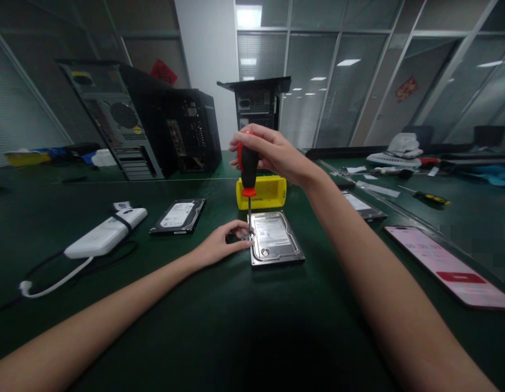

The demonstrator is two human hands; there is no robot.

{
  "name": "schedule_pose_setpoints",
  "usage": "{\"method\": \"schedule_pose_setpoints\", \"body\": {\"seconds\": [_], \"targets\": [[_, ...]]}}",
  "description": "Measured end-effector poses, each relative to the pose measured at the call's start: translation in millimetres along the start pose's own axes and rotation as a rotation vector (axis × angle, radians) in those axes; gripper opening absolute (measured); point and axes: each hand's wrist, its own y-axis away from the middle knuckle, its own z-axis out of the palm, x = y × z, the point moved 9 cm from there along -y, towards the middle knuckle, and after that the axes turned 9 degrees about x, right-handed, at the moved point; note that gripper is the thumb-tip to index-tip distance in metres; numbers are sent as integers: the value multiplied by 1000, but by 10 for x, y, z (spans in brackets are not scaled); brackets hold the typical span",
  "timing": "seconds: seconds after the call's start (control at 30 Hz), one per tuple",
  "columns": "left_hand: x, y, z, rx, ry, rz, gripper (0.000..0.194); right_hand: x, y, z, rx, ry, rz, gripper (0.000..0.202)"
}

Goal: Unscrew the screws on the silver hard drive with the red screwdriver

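A hard drive (pixel 277 235) with a white label lies flat on the dark green table in front of me. My right hand (pixel 268 146) is closed round the red and black handle of a screwdriver (pixel 249 171), held upright. The shaft points straight down, its tip at the drive's left edge; the exact contact spot is too small to make out. With bent fingers, my left hand (pixel 224 242) grips that same left edge, thumb on the near side and fingers close to the shaft. Some of its fingertips are hidden. Just behind the drive sits a yellow open box (pixel 262 202).
A second hard drive (pixel 178 216) and a white power strip (pixel 107 233) lie on the left. To the right are another drive (pixel 361 207), a phone (pixel 448 267) and a yellow-black screwdriver (pixel 430 197). Computer cases (pixel 148 125) stand at the back.
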Motion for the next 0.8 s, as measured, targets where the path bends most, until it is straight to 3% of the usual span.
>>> {"method": "schedule_pose_setpoints", "body": {"seconds": [0.37,0.5,0.8], "targets": [[1,-10,9,13,16,3,44,5,-29,-24,51,78,-60,33],[1,-7,8,8,13,11,43,0,-13,-37,-12,83,-47,38],[11,0,2,11,11,20,41,-111,6,-67,18,20,-64,29]]}}
